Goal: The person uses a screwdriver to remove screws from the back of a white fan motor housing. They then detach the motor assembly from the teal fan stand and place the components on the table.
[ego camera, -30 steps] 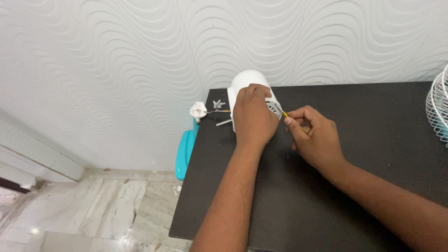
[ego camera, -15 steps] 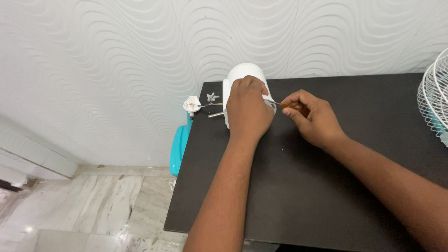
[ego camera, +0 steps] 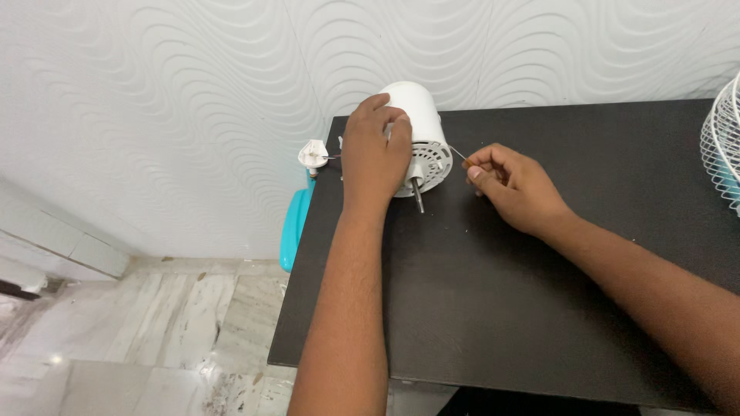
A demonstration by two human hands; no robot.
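Left hand (ego camera: 375,158) clasped over white motor housing (ego camera: 418,115) near table's (ego camera: 539,308) back-left corner, shaft (ego camera: 417,196) pointing toward the front edge; right hand (ego camera: 512,189) just to its right, pinching thin screwdriver (ego camera: 461,156) aimed at vented face (ego camera: 432,163).

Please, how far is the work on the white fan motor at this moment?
Done, it seems: the wire fan guard is off and lies at the table's right edge. In hand: the left hand grips the white motor housing, its shaft bare, while the right hand holds a thin screwdriver at the vented face. Left: the housing looks still closed.
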